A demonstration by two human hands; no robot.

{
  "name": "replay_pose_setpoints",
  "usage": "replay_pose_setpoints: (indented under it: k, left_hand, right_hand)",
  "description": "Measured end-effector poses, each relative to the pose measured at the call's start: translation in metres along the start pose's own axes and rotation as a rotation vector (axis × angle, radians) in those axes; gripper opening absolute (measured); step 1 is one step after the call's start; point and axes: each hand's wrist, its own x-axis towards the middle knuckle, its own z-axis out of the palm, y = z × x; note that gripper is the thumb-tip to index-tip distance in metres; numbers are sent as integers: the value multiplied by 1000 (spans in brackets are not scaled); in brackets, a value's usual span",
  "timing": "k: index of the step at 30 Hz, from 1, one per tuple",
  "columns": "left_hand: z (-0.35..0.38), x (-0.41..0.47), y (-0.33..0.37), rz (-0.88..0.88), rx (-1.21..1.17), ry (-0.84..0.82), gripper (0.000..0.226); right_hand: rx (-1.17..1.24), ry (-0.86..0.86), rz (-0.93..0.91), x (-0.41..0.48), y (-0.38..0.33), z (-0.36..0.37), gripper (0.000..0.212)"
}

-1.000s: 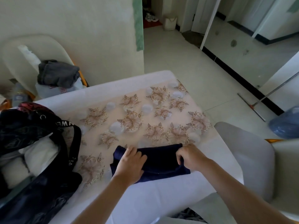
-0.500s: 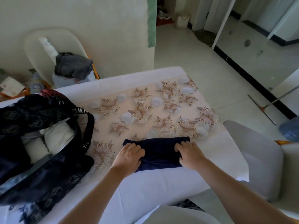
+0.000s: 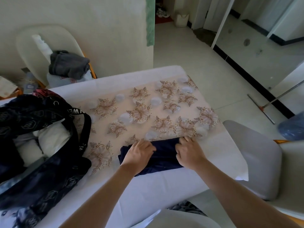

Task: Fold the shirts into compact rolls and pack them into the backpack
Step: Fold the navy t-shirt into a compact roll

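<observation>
A navy blue shirt [image 3: 164, 157], folded into a thick band, lies on the table near its front edge. My left hand [image 3: 139, 153] presses on its left part, fingers curled over the cloth. My right hand [image 3: 189, 151] grips its right end at the far edge. The open dark patterned backpack [image 3: 42, 175] lies at the left of the table, with white rolled shirts [image 3: 52, 137] showing inside its opening.
The table [image 3: 164, 188] has a white cover and a flowered cloth [image 3: 148, 111] over its far part. A chair with grey clothes [image 3: 69, 65] stands behind the backpack. A grey chair [image 3: 253, 155] stands at the right. A squeegee [image 3: 271, 104] lies on the floor.
Both hands have pushed forward over the navy shirt, and the band looks narrower and thicker. The view has shifted, showing more of the backpack.
</observation>
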Motion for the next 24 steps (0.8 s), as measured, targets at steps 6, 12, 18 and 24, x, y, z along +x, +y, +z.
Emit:
replay_pose_setpoints:
  k: [6,12,18,24]
  left_hand:
    - [28,-28,-5,-236,168,-395,69]
    - [38,-57,-16,-64,240,-374,69]
    - [19,-14,-65,-162,405,-379,93]
    - [-9,19,-39,-466,353,-276,70]
  right_hand:
    - [83,-143,-129,14,-23,24,65]
    - [33,-163,-153,2,-7,48,66]
    - [29,-237,-77,14,1,35,71]
    - [169,-220,-17,16,-8,21,58]
